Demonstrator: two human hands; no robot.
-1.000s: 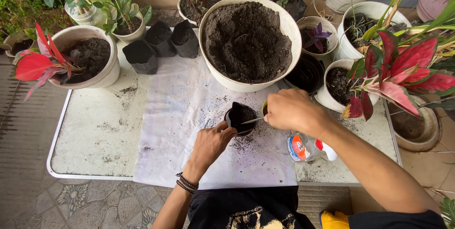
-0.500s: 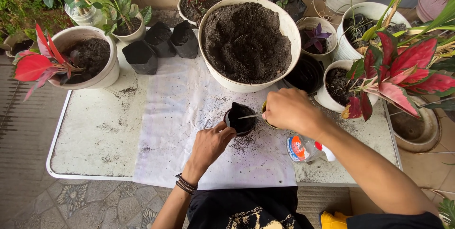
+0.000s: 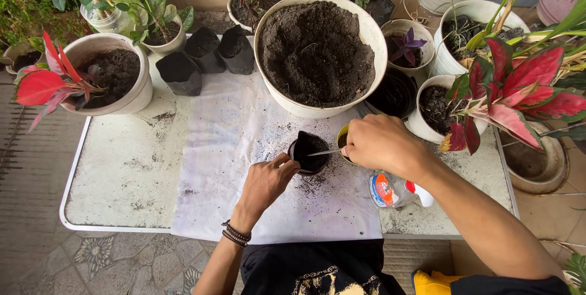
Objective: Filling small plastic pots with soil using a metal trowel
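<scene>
The left hand [image 3: 264, 180] is pinching the near rim of a small black grow bag [image 3: 309, 153] full of soil, fingers closed on the edge to keep it upright. The right hand [image 3: 379, 143] is curled around a thin spoon [image 3: 325, 152], whose tip pokes into the soil just in front of the left fingertips.

What I'd worry about: that bag is floppy and only held by one side, so a firm push with the spoon could probably fold it over and dump soil on the white sheet [image 3: 232, 148] — there are already crumbs scattered right by both hands.

Also, a small yellowish cup [image 3: 342, 142] sits half under the right palm, easy to knock with the knuckles. And the plastic bottle [image 3: 394, 190] lying just below the right wrist could get rolled off the table [image 3: 116, 173] edge if that forearm slides back.

The big soil bowl [image 3: 317, 50] is just beyond both hands, so reaching over the bag could catch it.
</scene>
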